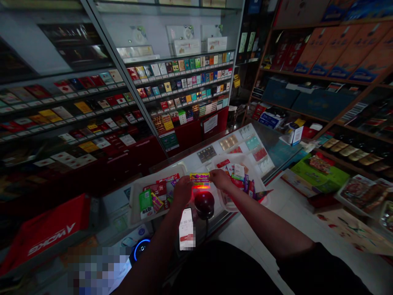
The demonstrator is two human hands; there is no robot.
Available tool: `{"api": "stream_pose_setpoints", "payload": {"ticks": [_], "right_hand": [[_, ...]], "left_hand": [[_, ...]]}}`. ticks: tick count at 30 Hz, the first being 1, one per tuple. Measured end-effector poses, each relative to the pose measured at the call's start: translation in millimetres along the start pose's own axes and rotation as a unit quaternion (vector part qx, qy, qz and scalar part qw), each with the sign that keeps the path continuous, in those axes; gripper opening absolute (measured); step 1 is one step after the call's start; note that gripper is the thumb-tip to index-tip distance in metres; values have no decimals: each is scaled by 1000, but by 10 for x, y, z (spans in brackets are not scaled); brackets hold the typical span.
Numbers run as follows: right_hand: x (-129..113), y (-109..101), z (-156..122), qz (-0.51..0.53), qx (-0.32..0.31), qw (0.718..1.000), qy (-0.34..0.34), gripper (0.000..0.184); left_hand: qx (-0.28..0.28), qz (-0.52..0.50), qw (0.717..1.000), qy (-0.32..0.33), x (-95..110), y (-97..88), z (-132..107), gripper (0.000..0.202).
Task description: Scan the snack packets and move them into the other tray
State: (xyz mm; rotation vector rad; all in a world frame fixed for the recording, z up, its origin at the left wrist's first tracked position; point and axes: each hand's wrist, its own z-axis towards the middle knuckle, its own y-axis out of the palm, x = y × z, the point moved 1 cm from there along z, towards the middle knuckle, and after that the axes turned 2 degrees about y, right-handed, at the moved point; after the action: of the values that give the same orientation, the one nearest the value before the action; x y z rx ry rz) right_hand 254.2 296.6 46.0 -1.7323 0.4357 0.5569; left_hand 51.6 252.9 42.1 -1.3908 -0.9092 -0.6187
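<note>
1. Dark sleeves and two forearms rise from the bottom edge toward the hands, which meet over the surface (276, 143).
2. Just below the hands stands a phone-like device (186, 228) with a lit screen, and beside it a round black scanner (204, 205) that casts red light upward.
3. Left hand (182, 190) is closed on the left end of a small flat packet (199, 179); its fingers curl down over that edge.
4. Right hand (220, 179) pinches the right end of the same packet, fingers drawn together.
5. So the packet is stretched between both hands, directly above the scanner, its lower edge glowing red.
6. Left of the left hand sits a white tray (135, 196) full of small red and green packs.
7. Behind and right of the right hand is a second white tray (259, 180) with more mixed packs, some standing on end.
8. Beyond the hands, flat sample packs lie under the glass top of the surface.
9. Further back, past the hands, a glass-fronted cabinet (184, 82) holds rows of cigarette packs with price labels.
10. Far right of the right hand, wooden shelves (322, 78) carry large boxed cartons.
11. Low to the left of the left hand lies a red box (46, 233) with white lettering.
</note>
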Motion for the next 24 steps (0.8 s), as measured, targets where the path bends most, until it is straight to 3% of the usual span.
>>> {"api": "stream_pose_setpoints", "payload": {"ticks": [4,9,12,19,24], "right_hand": [[122,-87,3,52,22,998,19,14],[294,-277,10,56,39,997,37,16],[440,-371,20,25,50,996,63,20],[842,-561,57,-28,70,990,121,27],[1013,-676,14,-65,60,985,146,30]], "left_hand": [[-16,-113,993,-35,116,138,40,26],[-24,-85,996,-14,300,313,58,29],[-41,-87,995,-2,368,512,75,30],[-101,-173,979,-48,558,1089,141,20],[-123,-156,979,-40,674,1335,193,19]]}}
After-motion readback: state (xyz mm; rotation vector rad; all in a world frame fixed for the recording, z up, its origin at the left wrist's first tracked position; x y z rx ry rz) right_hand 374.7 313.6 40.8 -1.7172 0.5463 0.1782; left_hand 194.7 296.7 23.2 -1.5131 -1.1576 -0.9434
